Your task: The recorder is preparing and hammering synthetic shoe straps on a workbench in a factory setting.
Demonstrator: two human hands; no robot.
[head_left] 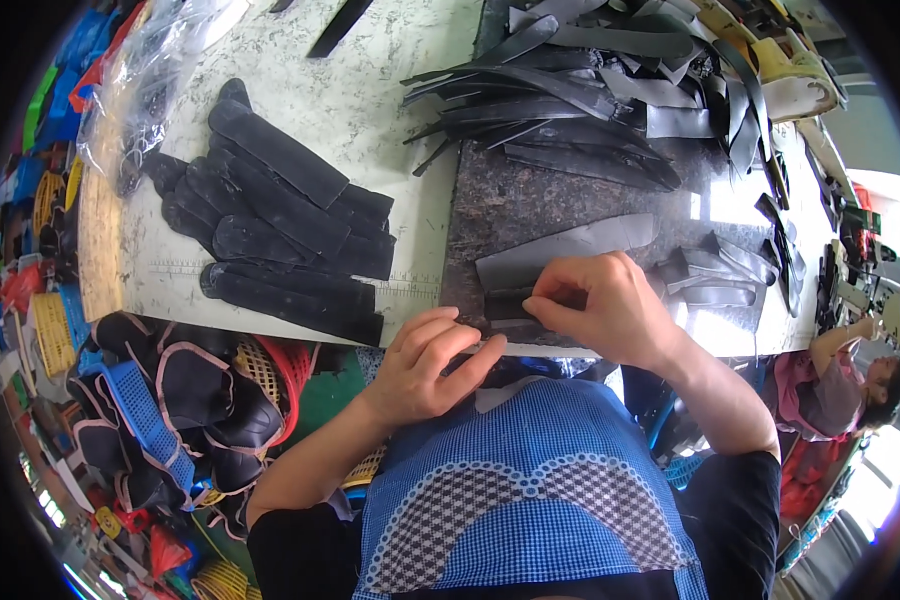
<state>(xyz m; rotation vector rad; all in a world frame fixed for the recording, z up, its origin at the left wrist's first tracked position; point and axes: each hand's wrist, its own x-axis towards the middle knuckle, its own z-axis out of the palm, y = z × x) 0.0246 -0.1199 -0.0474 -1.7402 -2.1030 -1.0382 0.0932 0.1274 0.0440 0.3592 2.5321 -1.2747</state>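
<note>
My right hand [615, 308] is at the front edge of a dark stone slab [480, 205], thumb and forefinger pinched at a short black strip [507, 303] that lies flat there. The fingers partly cover that strip. Just left of it, my left hand [425, 365] hovers by the table edge, fingers loosely bent and apart, with nothing visible in them. Beyond the right hand lies a wide grey strip [570, 245]. A small grey piece [505, 393] rests on my blue checked apron [530, 520], below the left fingertips.
Overlapping black round-ended strips [280, 210] lie on the white tabletop [390, 100] at left. A big heap of black and grey strips [590, 90] covers the far right. Smaller grey pieces [715, 272] sit right of my hand. Black padded items [200, 390] fill the lower left; another person [830, 385] is at right.
</note>
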